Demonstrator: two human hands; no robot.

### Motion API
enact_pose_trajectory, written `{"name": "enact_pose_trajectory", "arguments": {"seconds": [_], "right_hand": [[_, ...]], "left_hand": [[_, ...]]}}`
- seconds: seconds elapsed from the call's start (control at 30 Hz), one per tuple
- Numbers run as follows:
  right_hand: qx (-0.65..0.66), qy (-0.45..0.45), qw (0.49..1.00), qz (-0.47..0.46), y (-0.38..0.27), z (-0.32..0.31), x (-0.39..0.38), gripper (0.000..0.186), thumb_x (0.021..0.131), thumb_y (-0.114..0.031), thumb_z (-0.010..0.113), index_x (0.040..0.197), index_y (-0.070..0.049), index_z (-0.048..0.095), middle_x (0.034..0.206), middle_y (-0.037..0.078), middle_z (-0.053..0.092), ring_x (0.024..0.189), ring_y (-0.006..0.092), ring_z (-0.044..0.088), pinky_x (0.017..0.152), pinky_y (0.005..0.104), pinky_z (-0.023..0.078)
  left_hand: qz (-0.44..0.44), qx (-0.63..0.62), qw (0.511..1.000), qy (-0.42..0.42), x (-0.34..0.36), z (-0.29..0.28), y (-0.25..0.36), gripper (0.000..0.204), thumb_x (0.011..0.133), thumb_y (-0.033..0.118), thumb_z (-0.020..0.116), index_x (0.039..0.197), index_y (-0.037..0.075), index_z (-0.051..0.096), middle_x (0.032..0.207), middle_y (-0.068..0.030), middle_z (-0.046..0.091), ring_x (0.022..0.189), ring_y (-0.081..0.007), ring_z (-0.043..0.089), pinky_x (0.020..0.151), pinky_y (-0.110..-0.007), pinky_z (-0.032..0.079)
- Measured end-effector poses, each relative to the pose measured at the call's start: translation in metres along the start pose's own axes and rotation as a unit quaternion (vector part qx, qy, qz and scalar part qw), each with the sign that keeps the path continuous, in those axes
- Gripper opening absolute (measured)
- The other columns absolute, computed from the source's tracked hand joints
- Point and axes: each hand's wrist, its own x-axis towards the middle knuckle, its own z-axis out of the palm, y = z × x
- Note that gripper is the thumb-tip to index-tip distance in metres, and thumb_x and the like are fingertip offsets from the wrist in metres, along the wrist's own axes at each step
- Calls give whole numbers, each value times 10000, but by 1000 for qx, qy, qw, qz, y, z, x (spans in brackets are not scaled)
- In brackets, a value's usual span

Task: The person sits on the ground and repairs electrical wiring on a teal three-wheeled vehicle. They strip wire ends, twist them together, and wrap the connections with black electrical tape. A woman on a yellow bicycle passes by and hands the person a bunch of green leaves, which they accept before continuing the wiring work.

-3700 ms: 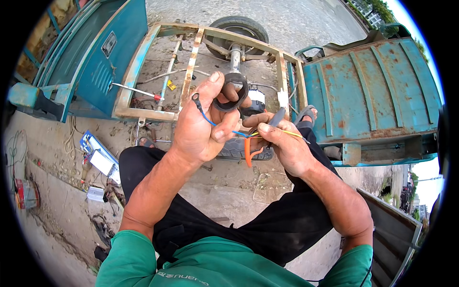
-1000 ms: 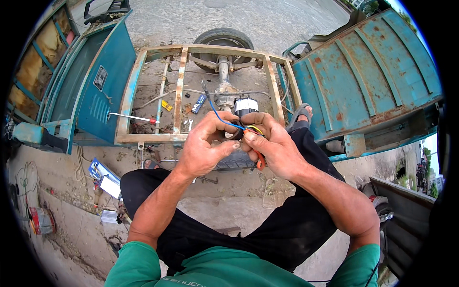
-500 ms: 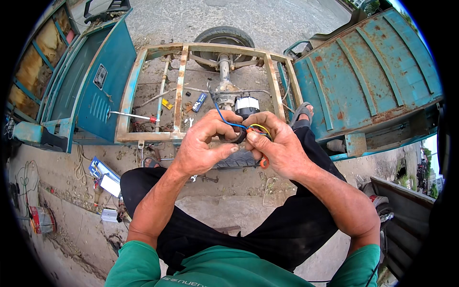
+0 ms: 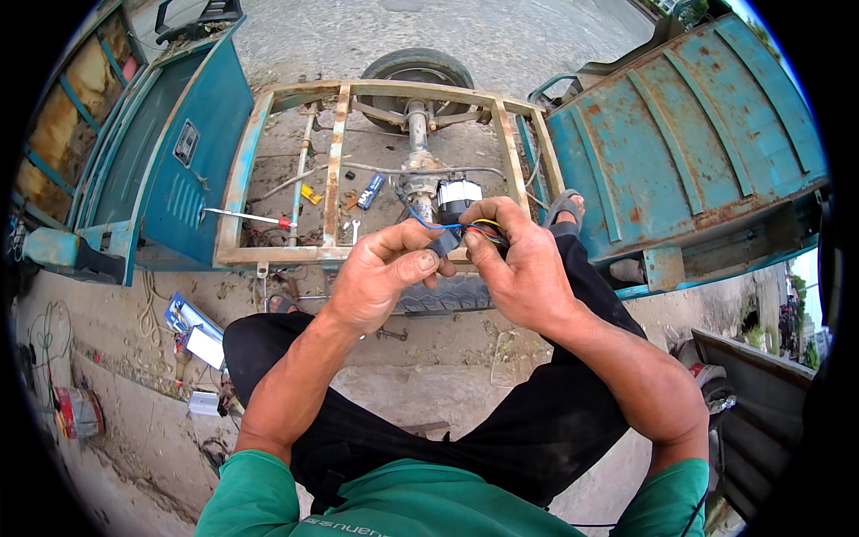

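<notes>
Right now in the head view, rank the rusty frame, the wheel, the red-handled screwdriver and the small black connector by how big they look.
Largest to smallest:
1. rusty frame
2. wheel
3. red-handled screwdriver, long but thin, so its place below the partly hidden wheel is unsure
4. black connector, pinched between left hand and right hand

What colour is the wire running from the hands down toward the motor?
Blue wire, seen in the head view; it leads from between the left hand and right hand.
</notes>
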Motion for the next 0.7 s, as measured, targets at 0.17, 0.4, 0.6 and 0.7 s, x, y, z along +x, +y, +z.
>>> {"name": "enact_pose_trajectory", "arguments": {"seconds": [0.17,0.4,0.6,0.7], "right_hand": [[-80,12,996,-47,-6,0,3,213,933,-74,629,1132,-2,604,885,241,690,844,423,686,739,480,526],[-59,-37,998,-6,-5,1,3,218,915,-77,634,1085,49,580,831,278,673,821,465,672,729,509,510],[-55,-84,994,31,-9,2,5,245,920,-109,629,1064,80,567,811,302,658,817,468,674,714,501,504],[-44,-93,993,61,-12,2,5,264,918,-136,642,1050,80,566,810,296,661,818,464,678,722,497,507]], "left_hand": [[-26,-28,999,7,-8,15,2,342,930,212,747,1185,0,660,1266,-154,648,960,-215,684,769,-326,553],[107,328,935,83,-10,21,10,383,853,-37,743,1221,-1,644,1158,-115,640,925,-168,663,766,-281,555],[270,508,805,146,-5,26,21,289,782,-48,753,1061,0,695,955,-98,634,781,-209,642,680,-333,523],[280,545,783,108,-2,16,20,186,766,-48,754,926,-3,669,924,-103,648,782,-209,639,701,-328,517]]}}
